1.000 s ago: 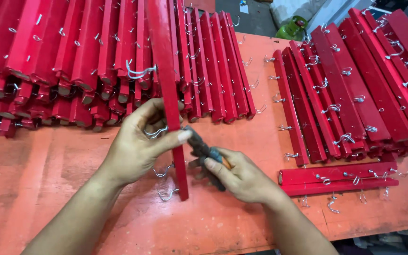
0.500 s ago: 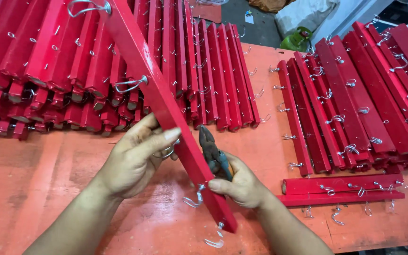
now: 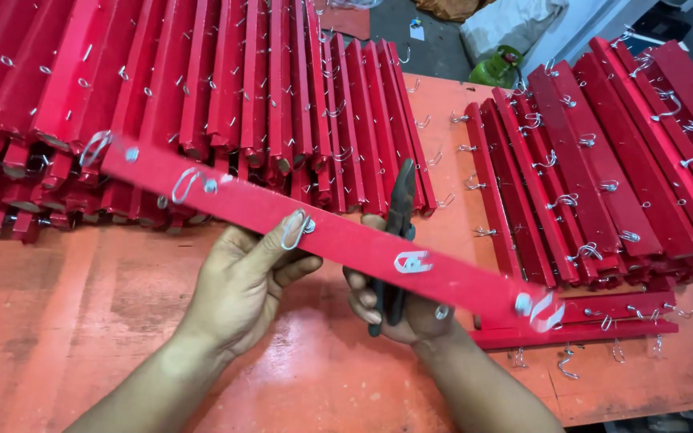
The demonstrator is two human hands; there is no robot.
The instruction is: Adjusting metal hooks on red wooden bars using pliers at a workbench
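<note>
A long red wooden bar (image 3: 338,236) with several metal hooks screwed into it lies across the middle of the view, tilted down to the right. My left hand (image 3: 244,281) grips it from below near its middle, thumb beside a hook. My right hand (image 3: 395,309) sits under the bar's right half and holds dark pliers (image 3: 399,216), whose jaws stick up behind the bar.
A big stack of the same red hooked bars (image 3: 202,96) fills the back left of the orange table (image 3: 82,321). Another stack (image 3: 603,160) lies at the right, with two bars (image 3: 587,329) and loose hooks near the front right edge.
The bar has swung from steeply upright to nearly level across my hands, its lower end moving right. The pliers now point upward behind it.
</note>
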